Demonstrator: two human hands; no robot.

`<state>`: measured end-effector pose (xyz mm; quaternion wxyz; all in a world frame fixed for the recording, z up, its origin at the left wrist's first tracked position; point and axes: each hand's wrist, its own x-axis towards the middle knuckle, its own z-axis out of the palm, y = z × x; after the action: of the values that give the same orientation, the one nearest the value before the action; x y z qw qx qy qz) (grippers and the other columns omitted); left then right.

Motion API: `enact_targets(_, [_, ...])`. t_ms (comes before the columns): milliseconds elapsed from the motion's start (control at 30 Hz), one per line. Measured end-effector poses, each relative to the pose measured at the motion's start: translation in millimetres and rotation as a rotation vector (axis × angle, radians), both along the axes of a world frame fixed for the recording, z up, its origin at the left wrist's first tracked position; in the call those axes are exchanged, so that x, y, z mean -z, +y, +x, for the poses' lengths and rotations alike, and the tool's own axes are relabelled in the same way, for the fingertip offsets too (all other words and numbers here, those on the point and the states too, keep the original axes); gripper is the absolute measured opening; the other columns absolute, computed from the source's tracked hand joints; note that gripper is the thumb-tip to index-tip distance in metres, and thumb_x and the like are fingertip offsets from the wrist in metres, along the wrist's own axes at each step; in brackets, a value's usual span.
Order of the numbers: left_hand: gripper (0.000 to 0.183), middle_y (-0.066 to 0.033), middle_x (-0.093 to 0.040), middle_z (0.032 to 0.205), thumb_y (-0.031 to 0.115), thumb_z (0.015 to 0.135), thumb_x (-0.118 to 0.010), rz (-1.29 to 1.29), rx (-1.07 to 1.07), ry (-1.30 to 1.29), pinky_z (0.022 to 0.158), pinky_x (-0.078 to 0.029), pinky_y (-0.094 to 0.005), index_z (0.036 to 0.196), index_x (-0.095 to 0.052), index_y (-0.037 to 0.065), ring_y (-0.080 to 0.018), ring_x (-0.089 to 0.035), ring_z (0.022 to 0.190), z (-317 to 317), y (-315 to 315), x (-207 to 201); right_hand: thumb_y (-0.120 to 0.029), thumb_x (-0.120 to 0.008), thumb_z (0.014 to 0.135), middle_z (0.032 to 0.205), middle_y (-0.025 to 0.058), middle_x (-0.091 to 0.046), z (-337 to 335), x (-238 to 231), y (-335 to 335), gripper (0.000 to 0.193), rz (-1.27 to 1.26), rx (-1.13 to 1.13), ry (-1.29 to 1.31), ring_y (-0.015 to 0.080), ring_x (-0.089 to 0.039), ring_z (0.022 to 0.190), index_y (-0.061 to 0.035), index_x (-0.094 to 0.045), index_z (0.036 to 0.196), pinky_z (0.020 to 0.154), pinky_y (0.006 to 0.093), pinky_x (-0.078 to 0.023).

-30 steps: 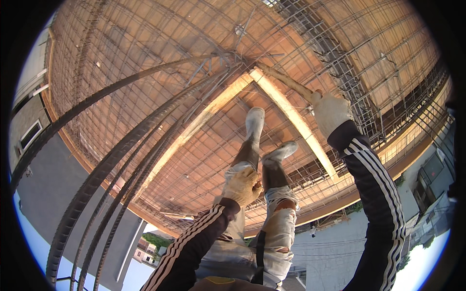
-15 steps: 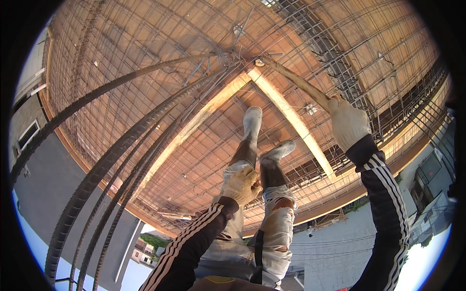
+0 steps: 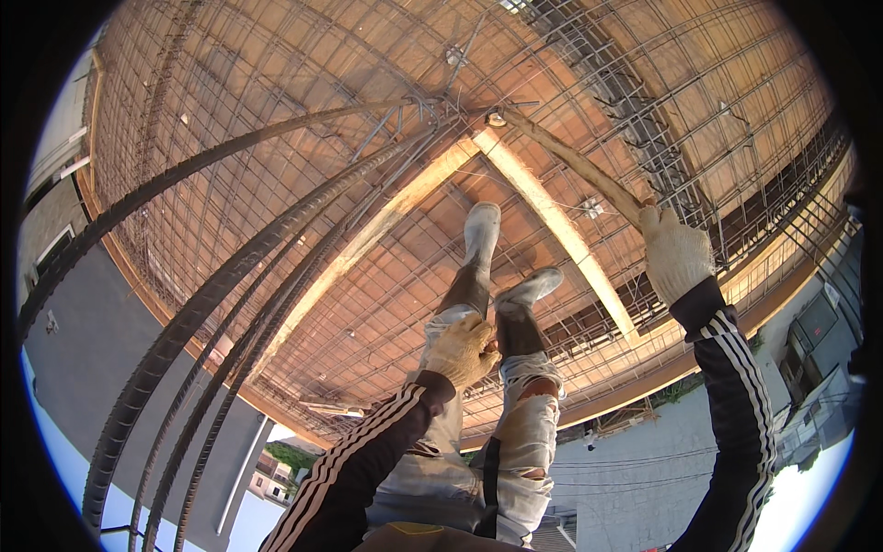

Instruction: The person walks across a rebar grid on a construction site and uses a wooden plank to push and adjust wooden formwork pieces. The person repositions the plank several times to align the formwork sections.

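My right hand [image 3: 679,250], in a pale knit work glove, is closed round the near end of a long wooden handle [image 3: 579,164]. The handle slants away to the left. Its far end, with a small pale round piece, lies at the corner where two timber boards [image 3: 552,225] meet; the kind of tool is too small to tell. My left hand [image 3: 460,351], gloved too, is closed in front of my leg at knee height. Its fingers are curled, and whatever they hold is hidden.
Thick ribbed steel bars [image 3: 198,304] arch up on the left toward the boards' corner. Wire mesh [image 3: 303,120] covers the wooden deck, where my boots [image 3: 480,235] stand. A long rebar cage [image 3: 658,152] runs at the right. Grey walls [image 3: 635,460] stand beyond the deck edge.
My right hand has moved a little to the right and downward in the picture, with the handle in it. The handle's far end has barely shifted. My left hand stays nearly still.
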<state>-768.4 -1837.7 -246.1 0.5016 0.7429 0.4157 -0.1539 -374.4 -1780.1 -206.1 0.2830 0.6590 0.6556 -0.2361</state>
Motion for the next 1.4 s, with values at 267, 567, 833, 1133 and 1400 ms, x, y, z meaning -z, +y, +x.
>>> enact_targets(267, [0.025,-0.0087,-0.067,0.107,0.004,0.094,-0.066,-0.055,-0.468,-0.078,0.078,-0.058,-0.0321,0.119,-0.068,0.003,-0.0174,-0.073,0.092,26,59,102,-0.016,-0.071,0.092,0.097,0.0193,-0.066,6,31,-27,0.036,-0.021,0.188,0.129,0.0378,-0.074,0.075,-0.003,-0.05,0.118,0.06,0.0442,-0.061])
enact_targets(567, [0.034,-0.0186,-0.059,0.128,0.024,0.093,-0.068,0.369,-0.105,0.227,0.098,-0.054,-0.0521,0.122,-0.065,0.008,-0.043,-0.064,0.117,107,240,274,-0.011,-0.071,0.088,0.1,0.0197,-0.062,0,60,-79,0.034,0.028,0.413,0.285,0.0388,-0.069,0.07,-0.0017,-0.051,0.114,0.056,0.0449,-0.056])
enact_targets(833, [0.029,-0.021,-0.062,0.135,0.026,0.097,-0.061,0.317,0.046,0.309,0.103,-0.05,-0.0497,0.119,-0.067,0.008,-0.0405,-0.063,0.12,127,265,381,-0.017,-0.078,0.089,0.084,0.015,-0.063,-11,85,-117,0.048,0.038,0.534,0.295,0.0316,-0.068,0.062,0.0009,-0.053,0.126,0.054,0.0402,-0.054])
enact_targets(1133, [0.032,-0.016,-0.073,0.113,0.028,0.098,-0.061,0.085,-0.001,0.281,0.097,-0.053,-0.0447,0.122,-0.068,0.009,-0.0359,-0.069,0.11,117,287,397,-0.018,-0.08,0.088,0.082,0.0141,-0.062,-10,90,-125,0.049,0.01,0.556,0.296,0.0302,-0.069,0.062,0.0013,-0.054,0.126,0.055,0.039,-0.055])
enact_targets(1400, [0.03,-0.0173,-0.073,0.11,0.028,0.098,-0.064,0.129,-0.198,0.215,0.091,-0.053,-0.0461,0.12,-0.065,0.008,-0.0362,-0.071,0.103,121,288,374,-0.017,-0.081,0.087,0.077,0.0137,-0.06,-9,87,-125,0.049,0.04,0.537,0.278,0.0308,-0.067,0.061,0.002,-0.056,0.124,0.056,0.0396,-0.054])
